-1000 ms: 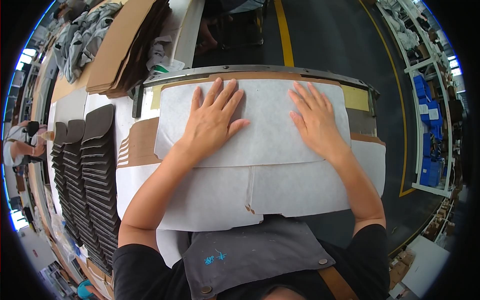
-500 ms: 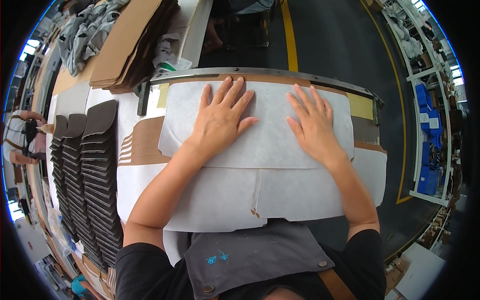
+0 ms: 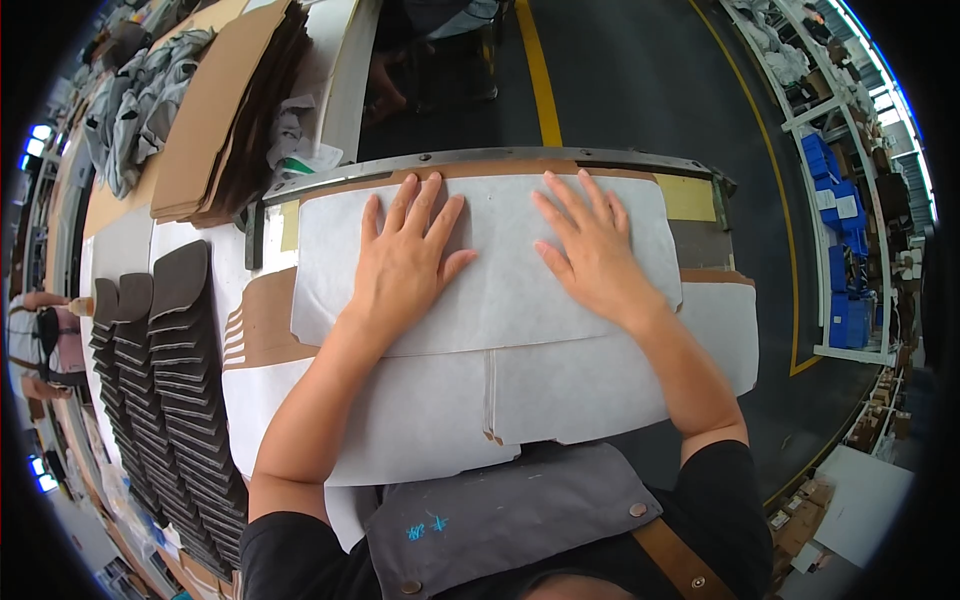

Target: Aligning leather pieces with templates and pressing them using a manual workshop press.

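My left hand [image 3: 402, 268] lies flat with fingers spread on a white sheet-like panel [image 3: 500, 290]. My right hand [image 3: 598, 262] rests on the same panel further right, its fingers also stretched out. The fingertips of both reach close to the panel's far edge, where a brown strip [image 3: 500, 169] shows, with a metal bar [image 3: 470, 156] just beyond it. Nearer my body, two more white panels [image 3: 430, 415] [image 3: 580, 390] lie partly under this one, side by side. Brown surface shows at their far corners.
Left of the panels stand rows of overlapping dark grey padded pieces [image 3: 182, 340]. Behind are a stack of brown boards [image 3: 225, 110] and a heap of grey cloth [image 3: 150, 110]. A shelf rack with blue bins [image 3: 848, 260] stands at right. Another person [image 3: 50, 340] is at far left.
The whole view has shifted, so the bench appears further left and slightly lower. Both hands stay spread on the panel in nearly the same places.
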### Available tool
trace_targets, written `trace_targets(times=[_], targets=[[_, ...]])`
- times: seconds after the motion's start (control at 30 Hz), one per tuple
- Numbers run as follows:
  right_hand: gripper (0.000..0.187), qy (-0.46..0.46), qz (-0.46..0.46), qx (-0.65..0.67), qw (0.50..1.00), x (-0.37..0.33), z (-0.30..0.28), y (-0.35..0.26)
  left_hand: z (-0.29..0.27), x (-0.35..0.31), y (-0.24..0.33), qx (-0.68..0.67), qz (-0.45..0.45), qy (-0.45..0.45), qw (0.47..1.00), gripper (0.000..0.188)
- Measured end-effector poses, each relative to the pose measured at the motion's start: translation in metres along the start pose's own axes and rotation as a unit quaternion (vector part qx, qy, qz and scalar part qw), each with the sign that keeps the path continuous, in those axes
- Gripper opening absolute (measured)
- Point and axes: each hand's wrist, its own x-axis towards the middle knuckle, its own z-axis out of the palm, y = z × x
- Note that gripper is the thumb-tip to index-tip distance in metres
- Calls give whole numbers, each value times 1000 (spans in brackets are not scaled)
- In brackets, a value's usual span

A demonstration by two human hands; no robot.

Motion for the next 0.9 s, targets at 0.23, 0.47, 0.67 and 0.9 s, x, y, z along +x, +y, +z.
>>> trace_targets(times=[0.23, 0.47, 0.67, 0.9], targets=[[49, 0, -5, 0, 1000, -2, 0, -1, -2, -1, 3, 5, -1, -10, 1000, 55], [49, -4, 2, -2, 1000, 1, -2, -2, -2, 1, 4, 6, -2, -1, 1000, 55], [49, -7, 2, -3, 1000, -1, -3, -3, -2, 0, 6, 5, -5, -5, 1000, 55], [49, -8, 6, -2, 1000, 0, -6, -5, -1, -2, 6, -5, -5, 19, 1000, 55]])
